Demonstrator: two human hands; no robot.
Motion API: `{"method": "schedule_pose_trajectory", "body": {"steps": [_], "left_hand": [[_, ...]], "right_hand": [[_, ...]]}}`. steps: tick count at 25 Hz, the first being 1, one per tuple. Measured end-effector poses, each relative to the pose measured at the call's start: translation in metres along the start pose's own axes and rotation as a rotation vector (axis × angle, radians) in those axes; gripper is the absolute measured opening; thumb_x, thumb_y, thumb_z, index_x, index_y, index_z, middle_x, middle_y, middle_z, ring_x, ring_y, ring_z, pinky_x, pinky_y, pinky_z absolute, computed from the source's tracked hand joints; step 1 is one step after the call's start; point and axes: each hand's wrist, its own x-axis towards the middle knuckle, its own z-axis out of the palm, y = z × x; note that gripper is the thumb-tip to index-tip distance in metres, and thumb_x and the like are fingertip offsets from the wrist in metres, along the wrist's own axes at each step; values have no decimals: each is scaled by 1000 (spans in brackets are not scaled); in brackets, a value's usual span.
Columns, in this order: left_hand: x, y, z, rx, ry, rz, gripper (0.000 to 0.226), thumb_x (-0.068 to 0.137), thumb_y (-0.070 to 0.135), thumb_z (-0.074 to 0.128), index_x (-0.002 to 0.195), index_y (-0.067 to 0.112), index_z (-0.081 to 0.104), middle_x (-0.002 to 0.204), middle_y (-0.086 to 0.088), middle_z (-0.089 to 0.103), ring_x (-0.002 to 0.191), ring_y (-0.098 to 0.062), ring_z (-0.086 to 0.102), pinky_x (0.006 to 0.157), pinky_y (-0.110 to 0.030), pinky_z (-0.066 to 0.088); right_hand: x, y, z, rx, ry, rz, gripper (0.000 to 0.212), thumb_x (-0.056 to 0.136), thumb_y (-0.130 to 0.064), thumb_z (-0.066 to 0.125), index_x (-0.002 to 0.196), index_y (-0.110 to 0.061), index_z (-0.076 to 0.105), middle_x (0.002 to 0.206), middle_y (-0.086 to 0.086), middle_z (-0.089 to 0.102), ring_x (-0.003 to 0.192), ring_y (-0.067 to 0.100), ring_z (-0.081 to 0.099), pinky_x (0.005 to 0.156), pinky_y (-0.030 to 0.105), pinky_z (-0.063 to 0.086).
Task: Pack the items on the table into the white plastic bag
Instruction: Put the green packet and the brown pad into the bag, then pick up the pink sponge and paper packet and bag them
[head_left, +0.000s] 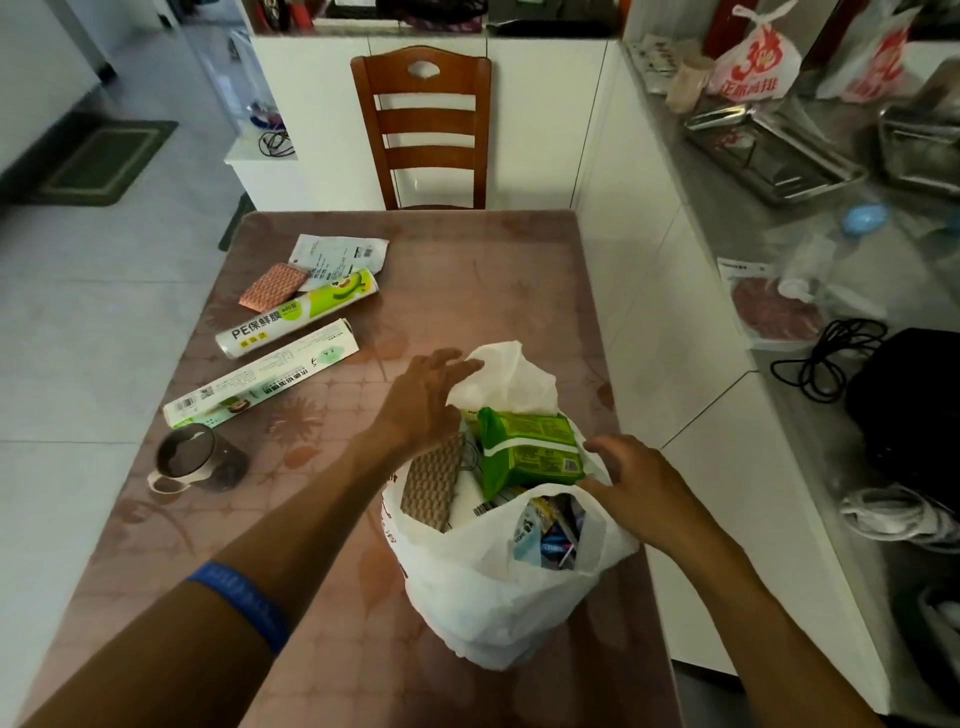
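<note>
low and centre of the frame, the white plastic bag (498, 587) stands on the table (332, 649), mouth open and already well stuffed: a green packet (530, 452) pokes out the top, a brown corrugated pad (434, 483) leans at its left side. the right hand (639, 493) rests on the bag's right rim, fingers spread, not clamped on anything. the left hand (431, 395) is up at the far handle, fingers loose and touching the film, whether it pinches it i cannot tell. the two hands sit apart, one on each side of the mouth. that bag looks thin, soft and slippery, likely to sag; best taken by the handle loops. left of centre, a mug (187, 457) stands, then a long flat box (260, 374), stiff and light by the look, easy to grab mid-length. just beyond, the cling film roll (296, 314), round, may roll. farthest, a woven scrub pad (272, 287) touching a paper pouch (337, 254), both light and flat.
</note>
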Motion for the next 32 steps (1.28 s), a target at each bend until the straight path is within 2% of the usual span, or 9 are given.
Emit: {"method": "schedule_pose_trajectory", "body": {"steps": [3, 5, 9, 13, 16, 19, 22, 28, 32], "left_hand": [[-4, 3, -12, -41, 83, 64, 49, 80, 7, 62, 127, 23, 61, 143, -11, 50, 126, -29, 48, 101, -44, 46], [-13, -1, -26, -111, 184, 4, 43, 83, 9, 62, 124, 21, 63, 141, -12, 51, 125, -28, 50, 101, -38, 43], [-43, -28, -63, -146, 280, -196, 56, 81, 18, 63, 137, 20, 53, 147, -12, 46, 129, -29, 47, 108, -40, 38], [-76, -87, -105, -170, 350, -330, 64, 76, 21, 66, 138, 21, 50, 141, -9, 53, 127, -27, 50, 106, -44, 43], [-82, -140, -121, -221, 361, -363, 60, 75, 14, 71, 133, 22, 55, 132, -8, 60, 116, -24, 59, 94, -45, 52], [-69, -204, -131, -198, 303, -467, 61, 82, 17, 68, 139, 21, 48, 143, -9, 51, 125, -28, 52, 101, -42, 47], [-34, -268, -145, -206, 275, -456, 59, 82, 22, 66, 138, 25, 48, 139, -6, 56, 118, -26, 57, 95, -35, 50], [60, -366, -116, -147, 73, -539, 65, 88, 26, 61, 146, 23, 34, 154, -8, 34, 138, -28, 35, 109, -43, 34], [119, -402, -82, -180, 173, -670, 58, 86, 14, 55, 141, 23, 44, 149, -9, 42, 136, -31, 37, 109, -44, 33]], "right_hand": [[9, -18, -7, 60, 39, -90, 49, 86, -37, 66, 132, -28, 51, 133, -1, 57, 110, 18, 56, 82, 28, 43], [12, -45, -8, 101, 33, -181, 57, 87, -39, 65, 138, -32, 42, 139, -5, 51, 119, 17, 51, 88, 28, 42], [16, -118, 2, 97, -23, -371, 80, 84, -45, 67, 148, -37, 19, 155, -7, 32, 135, 20, 38, 107, 42, 40], [22, -190, 33, 24, -44, -484, 86, 81, -52, 66, 149, -35, 16, 156, -6, 27, 139, 22, 33, 109, 43, 37], [43, -242, 61, -55, -70, -505, 85, 81, -53, 63, 150, -34, 16, 157, -7, 26, 139, 20, 32, 108, 42, 37], [79, -287, 95, -93, -75, -455, 91, 79, -52, 64, 150, -37, 10, 159, -7, 20, 141, 20, 28, 109, 44, 36], [123, -319, 117, -100, -74, -399, 100, 77, -51, 67, 151, -40, 0, 162, -9, 13, 145, 19, 23, 113, 45, 32], [235, -344, 161, -20, 20, -339, 76, 85, -38, 66, 148, -34, 23, 154, -11, 33, 134, 12, 40, 102, 31, 41], [324, -345, 180, -12, 96, -355, 61, 89, -29, 62, 143, -28, 34, 148, -4, 42, 130, 19, 45, 100, 33, 43]]}}
